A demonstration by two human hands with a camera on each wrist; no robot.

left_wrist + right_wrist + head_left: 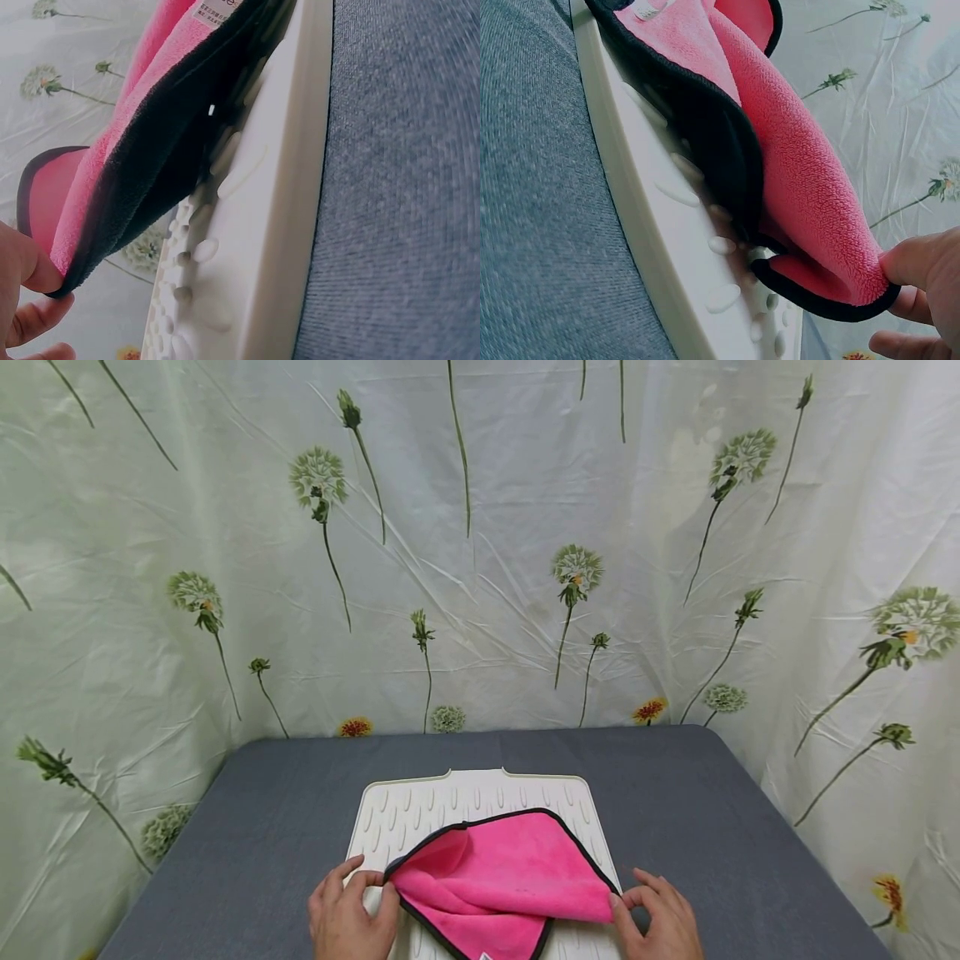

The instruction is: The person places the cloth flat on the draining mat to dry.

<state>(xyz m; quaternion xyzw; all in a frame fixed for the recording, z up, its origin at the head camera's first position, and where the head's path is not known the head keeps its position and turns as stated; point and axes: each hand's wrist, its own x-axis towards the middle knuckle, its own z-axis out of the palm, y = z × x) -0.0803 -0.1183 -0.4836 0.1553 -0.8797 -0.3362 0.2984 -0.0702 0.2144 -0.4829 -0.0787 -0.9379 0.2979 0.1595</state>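
Note:
A pink cloth (pixel 525 868) with black edging and a dark underside is held up over a white ridged board (pixel 420 802). Its left corner is pinched between the thumb and fingers of my left hand (pixel 351 914). My right hand (pixel 658 917) pinches the opposite corner in the head view. Between the hands the cloth sags in folds, and its near part hangs down toward the board. A small white label (pixel 216 11) shows on the pink side in the left wrist view. Both wrist views show the pinched corners raised off the board.
The board lies on a dark grey fabric-covered table (pixel 285 810). Behind and at both sides hangs a pale curtain (pixel 480 568) printed with dandelions. Grey surface extends left and right of the board.

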